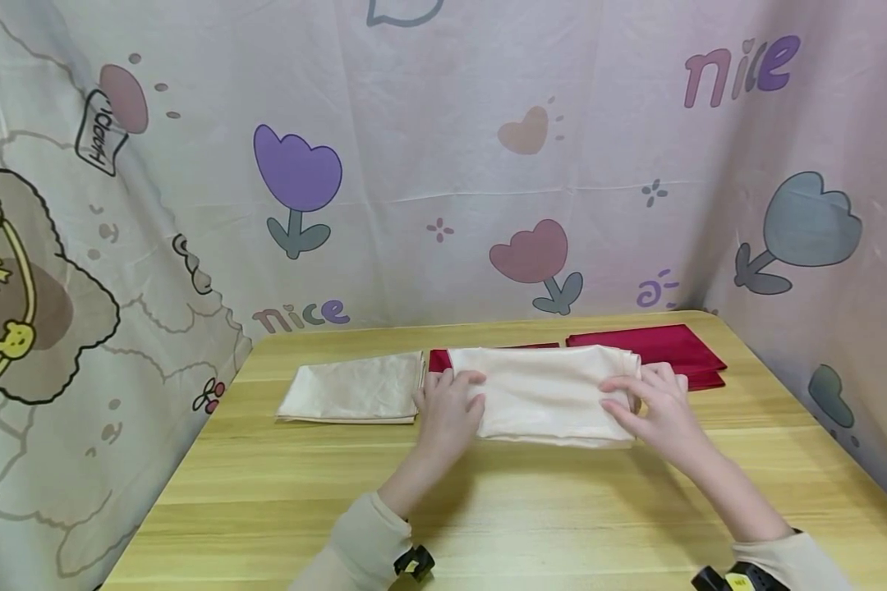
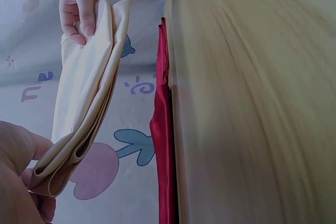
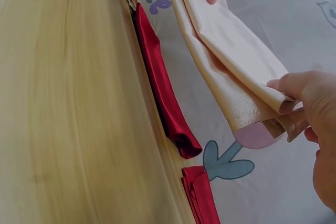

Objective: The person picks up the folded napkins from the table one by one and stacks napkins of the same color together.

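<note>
A folded cream cloth [image 1: 547,398] with a satin sheen is held up above the table between both hands. My left hand [image 1: 449,414] pinches its left end, the thumb in front and fingers around the edge. At the opposite end my right hand [image 1: 654,410] grips it between thumb and fingers. Several folded layers of the cream cloth [image 2: 86,103] show along its lower edge in the left wrist view. The right wrist view shows the cloth [image 3: 231,56] raised off the wooden surface, its layers slightly parted near my right thumb.
Another folded cream cloth [image 1: 355,390] lies flat on the wooden table [image 1: 532,517] at left. A folded red cloth [image 1: 658,349] lies at the back right. A second red cloth [image 1: 438,361] sits behind the held one, mostly hidden. A printed curtain [image 1: 429,164] hangs behind the table.
</note>
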A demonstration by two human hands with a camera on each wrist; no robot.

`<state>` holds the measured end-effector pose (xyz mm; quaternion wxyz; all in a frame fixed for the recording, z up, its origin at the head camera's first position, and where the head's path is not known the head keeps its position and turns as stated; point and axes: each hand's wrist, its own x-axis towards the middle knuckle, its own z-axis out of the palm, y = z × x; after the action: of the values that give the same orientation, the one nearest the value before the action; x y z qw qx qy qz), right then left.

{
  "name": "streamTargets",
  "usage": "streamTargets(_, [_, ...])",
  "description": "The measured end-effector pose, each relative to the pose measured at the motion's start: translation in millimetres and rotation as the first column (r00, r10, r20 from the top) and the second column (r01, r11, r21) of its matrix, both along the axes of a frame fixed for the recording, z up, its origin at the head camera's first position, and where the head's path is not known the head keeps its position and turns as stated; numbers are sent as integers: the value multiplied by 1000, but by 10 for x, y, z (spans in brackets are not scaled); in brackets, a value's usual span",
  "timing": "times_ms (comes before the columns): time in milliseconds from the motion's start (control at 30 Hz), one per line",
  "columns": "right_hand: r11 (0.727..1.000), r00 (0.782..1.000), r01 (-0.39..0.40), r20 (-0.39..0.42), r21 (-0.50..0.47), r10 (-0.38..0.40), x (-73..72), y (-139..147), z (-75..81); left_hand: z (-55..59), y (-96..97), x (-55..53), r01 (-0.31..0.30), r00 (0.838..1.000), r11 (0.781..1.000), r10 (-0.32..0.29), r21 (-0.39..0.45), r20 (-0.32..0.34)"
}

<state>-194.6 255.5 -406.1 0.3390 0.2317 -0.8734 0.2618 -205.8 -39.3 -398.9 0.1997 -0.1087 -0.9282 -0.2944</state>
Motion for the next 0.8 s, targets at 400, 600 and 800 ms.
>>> streamTargets(400, [1000,1000,-15,-2,-24,15,-4,-144,-23,-6,-159,15,-6,1000,1000,7,-9,19])
streamTargets(600, [1000,1000,-5,21,-23,6,-7,-215,-35,-1,-229,35,-6,1000,1000,7,-8,17])
streamTargets(800, [999,1000,-20,16,-33,21,-7,-298,-48,7,-313,62,-13,1000,1000,13,-14,6])
